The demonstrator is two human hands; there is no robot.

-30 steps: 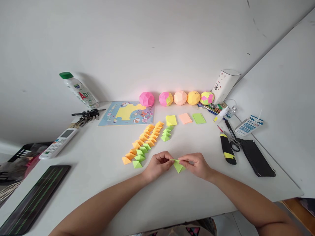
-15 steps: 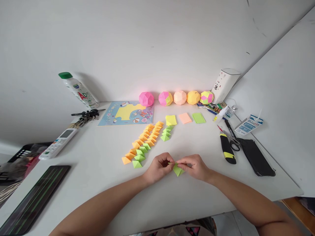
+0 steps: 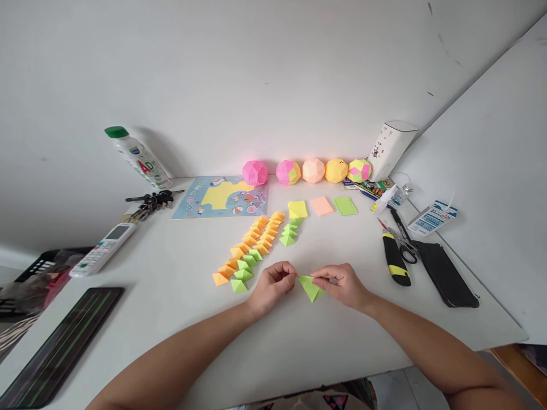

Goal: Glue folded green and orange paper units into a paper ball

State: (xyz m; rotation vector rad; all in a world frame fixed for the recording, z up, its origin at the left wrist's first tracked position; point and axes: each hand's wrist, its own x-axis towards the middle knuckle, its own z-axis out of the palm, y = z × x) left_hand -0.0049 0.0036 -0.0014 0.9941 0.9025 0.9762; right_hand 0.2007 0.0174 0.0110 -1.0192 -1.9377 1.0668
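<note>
A green folded paper (image 3: 310, 288) hangs between my two hands, its point toward me. My left hand (image 3: 276, 285) pinches its left corner between thumb and finger. At the paper's upper right edge, my right hand (image 3: 341, 284) grips it with thumb and fingers. Beyond my left hand lie rows of orange folded pieces (image 3: 249, 238) and green folded pieces (image 3: 243, 274), with another short green row (image 3: 288, 234) to their right. Yellow (image 3: 297, 209), peach (image 3: 322, 206) and green (image 3: 345, 206) paper squares lie farther back.
Several paper balls (image 3: 313, 170) line the wall. On the right are a box cutter (image 3: 395, 259), scissors (image 3: 408, 254), a glue bottle (image 3: 384, 200) and a black case (image 3: 445, 275). At left are a phone (image 3: 62, 347), a remote (image 3: 103, 249), keys (image 3: 149, 206) and a bottle (image 3: 140, 158).
My hands have moved slightly apart, and more of the green paper shows between them. The paper has shifted a little right and away from me.
</note>
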